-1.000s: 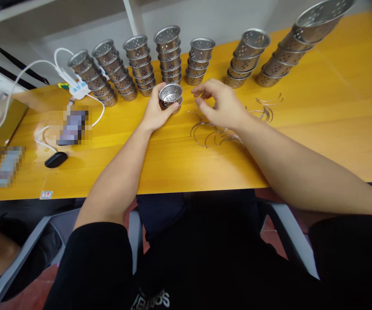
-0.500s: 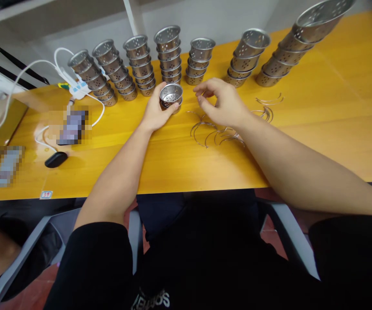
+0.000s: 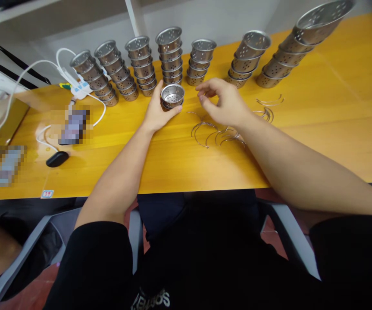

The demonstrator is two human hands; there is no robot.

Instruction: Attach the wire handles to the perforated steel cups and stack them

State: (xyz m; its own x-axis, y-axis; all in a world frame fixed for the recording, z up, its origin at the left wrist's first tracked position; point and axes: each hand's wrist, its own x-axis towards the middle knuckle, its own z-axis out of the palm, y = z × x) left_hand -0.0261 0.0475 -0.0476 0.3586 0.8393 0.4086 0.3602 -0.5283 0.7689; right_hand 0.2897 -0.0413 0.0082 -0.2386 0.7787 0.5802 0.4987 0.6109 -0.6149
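My left hand (image 3: 158, 110) curves around a short stack of perforated metal cups (image 3: 173, 95) standing on the table. Its thumb lies along the near side, low on the stack, and the fingers reach behind the far left side. Just right of that stack hovers my right hand (image 3: 221, 101), fingers bent, thumb and fingertips apart, with nothing visible between them. Thin curved wire pieces (image 3: 199, 124) lie on the table below and beside the right hand, partly hidden by its forearm.
Several tall stacks of perforated metal cups (image 3: 172, 56) line the back of the yellow table (image 3: 173, 163); the rightmost stack (image 3: 282, 56) leans in view. At left are a power strip (image 3: 81, 89) with white cables, a phone (image 3: 75, 127) and a black oval object (image 3: 57, 159).
My left thumb has slid down from the rim of the cups to lower on their near side. My right hand keeps its pose; the whole view has shifted slightly.
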